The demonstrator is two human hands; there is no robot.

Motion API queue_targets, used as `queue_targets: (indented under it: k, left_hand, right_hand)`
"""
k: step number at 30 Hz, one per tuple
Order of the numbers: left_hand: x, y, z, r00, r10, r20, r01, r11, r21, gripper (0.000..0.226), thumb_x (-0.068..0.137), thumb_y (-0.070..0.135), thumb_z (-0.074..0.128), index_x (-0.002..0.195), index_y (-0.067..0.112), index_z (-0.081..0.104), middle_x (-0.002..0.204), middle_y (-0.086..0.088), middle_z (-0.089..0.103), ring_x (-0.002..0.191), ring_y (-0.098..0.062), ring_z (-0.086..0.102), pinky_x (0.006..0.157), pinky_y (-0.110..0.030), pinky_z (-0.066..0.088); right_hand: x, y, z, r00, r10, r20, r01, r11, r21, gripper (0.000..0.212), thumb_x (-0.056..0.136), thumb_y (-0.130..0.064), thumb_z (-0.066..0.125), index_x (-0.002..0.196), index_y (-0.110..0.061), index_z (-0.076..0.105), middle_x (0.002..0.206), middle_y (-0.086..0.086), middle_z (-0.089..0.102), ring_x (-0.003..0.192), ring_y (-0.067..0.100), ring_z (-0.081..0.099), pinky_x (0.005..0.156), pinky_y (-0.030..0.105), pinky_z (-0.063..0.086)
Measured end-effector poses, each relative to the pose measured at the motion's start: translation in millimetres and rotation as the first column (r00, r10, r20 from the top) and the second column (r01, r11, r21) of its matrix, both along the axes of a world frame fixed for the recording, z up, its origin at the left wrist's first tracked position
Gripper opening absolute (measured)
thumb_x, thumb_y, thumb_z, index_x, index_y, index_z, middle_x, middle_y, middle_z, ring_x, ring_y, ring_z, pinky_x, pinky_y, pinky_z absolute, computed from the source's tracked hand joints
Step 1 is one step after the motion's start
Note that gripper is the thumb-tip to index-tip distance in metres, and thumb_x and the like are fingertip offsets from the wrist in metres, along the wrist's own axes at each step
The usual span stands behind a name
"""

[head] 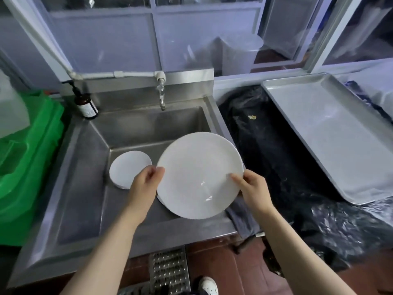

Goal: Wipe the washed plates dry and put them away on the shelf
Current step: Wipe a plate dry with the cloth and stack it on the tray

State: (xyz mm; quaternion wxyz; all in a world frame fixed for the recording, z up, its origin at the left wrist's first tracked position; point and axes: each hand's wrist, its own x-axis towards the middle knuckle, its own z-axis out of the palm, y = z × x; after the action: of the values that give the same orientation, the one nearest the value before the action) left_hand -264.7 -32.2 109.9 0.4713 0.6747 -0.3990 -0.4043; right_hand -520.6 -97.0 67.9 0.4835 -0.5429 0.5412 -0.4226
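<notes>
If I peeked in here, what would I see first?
First, the big white plate, held over the steel sink by the left hand and right hand at its edges. Then the small white plate lying in the sink to its left, and the shiny metal tray on the right.

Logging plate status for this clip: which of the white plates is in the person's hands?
The large white plate, gripped at its rim by the left hand and right hand. The small white plate lies untouched in the sink.
</notes>
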Motion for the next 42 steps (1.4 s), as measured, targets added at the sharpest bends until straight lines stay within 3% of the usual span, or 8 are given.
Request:
queue_targets:
  k: [3,12,15,19,23,28,37,42]
  left_hand:
    - [-11.0,0.3,-4.8,0.912,0.049,-0.408,-0.018,0.997,0.079,0.019,0.091,0.030,0.061,0.104,0.018,0.067,0.102,0.001,0.074,0.092,-0.018,0.069,0.078,-0.031,0.054]
    - [-45.2,17.0,-38.9,0.825,0.143,-0.547,-0.017,0.973,0.229,0.037,0.067,0.010,0.068,0.103,0.018,0.066,0.097,-0.002,0.076,0.084,-0.017,0.072,0.060,-0.029,0.056]
    - [-54.3,26.1,-48.8,0.813,0.231,-0.535,-0.099,0.960,0.264,0.027,0.084,-0.001,0.059,0.103,0.017,0.065,0.098,0.000,0.076,0.095,-0.022,0.067,0.072,-0.039,0.054]
    - [-55.2,34.3,-52.1,0.806,0.294,-0.514,-0.178,0.948,0.262,0.030,0.091,-0.004,0.052,0.105,0.020,0.063,0.096,0.005,0.076,0.099,-0.020,0.064,0.071,-0.038,0.053]
    - [-55.2,38.8,-54.4,0.798,0.325,-0.507,-0.217,0.940,0.262,0.032,0.091,-0.003,0.052,0.108,0.022,0.062,0.106,0.001,0.071,0.103,-0.022,0.062,0.071,-0.038,0.054]
    - [-60.2,33.4,-49.7,0.772,0.345,-0.533,-0.234,0.935,0.267,0.030,0.093,-0.004,0.049,0.106,0.019,0.062,0.108,-0.002,0.069,0.102,-0.023,0.062,0.072,-0.038,0.052]
    - [-63.7,20.6,-36.8,0.754,0.364,-0.547,-0.259,0.930,0.261,0.019,0.096,0.004,0.051,0.102,0.019,0.060,0.106,-0.001,0.067,0.100,-0.021,0.061,0.074,-0.040,0.051]
    - [-68.0,11.5,-35.2,0.728,0.327,-0.603,-0.250,0.945,0.211,0.015,0.099,0.014,0.049,0.102,0.021,0.062,0.089,0.005,0.076,0.086,-0.013,0.069,0.073,-0.040,0.057]
  right_hand:
    - [-9.1,-6.6,-3.5,0.989,0.049,0.142,-0.073,0.982,0.172,0.020,0.090,-0.022,0.066,0.075,-0.010,0.070,0.069,0.003,0.066,0.064,0.018,0.061,0.057,0.034,0.052]
    - [-33.5,-13.2,-24.9,0.982,0.076,0.171,-0.124,0.948,0.293,0.023,0.096,-0.024,0.057,0.084,-0.016,0.074,0.078,0.007,0.073,0.071,0.023,0.069,0.058,0.032,0.057]
    - [-50.9,-19.0,-40.5,0.980,-0.027,-0.196,0.067,0.977,0.204,0.012,0.092,-0.029,0.061,0.091,-0.021,0.070,0.082,-0.003,0.072,0.080,0.020,0.068,0.068,0.034,0.056]
    - [-72.5,-16.2,-55.6,0.775,0.057,-0.629,0.068,0.983,0.172,0.028,0.083,-0.038,0.070,0.106,-0.022,0.062,0.104,0.001,0.062,0.091,0.020,0.059,0.070,0.030,0.046]
    - [-69.9,-10.8,-62.3,0.591,0.200,-0.781,0.023,0.964,0.264,0.061,0.073,-0.055,0.074,0.117,-0.018,0.051,0.112,0.006,0.054,0.105,0.030,0.054,0.080,0.039,0.049]
    - [-64.7,-15.3,-59.2,0.728,0.196,-0.657,0.014,0.954,0.300,0.036,0.079,-0.039,0.072,0.104,-0.016,0.059,0.092,0.002,0.067,0.081,0.022,0.062,0.065,0.032,0.048]
    - [-23.4,-13.0,-10.5,0.901,-0.183,-0.393,0.060,0.951,-0.304,0.027,0.077,-0.024,0.077,0.094,-0.026,0.056,0.091,-0.011,0.049,0.072,0.000,0.050,0.057,0.009,0.033]
    - [22.6,-0.1,5.3,0.812,0.061,-0.581,-0.387,0.800,-0.458,0.028,0.074,-0.011,0.074,0.100,-0.012,0.064,0.099,0.009,0.065,0.086,0.029,0.061,0.068,0.028,0.043]
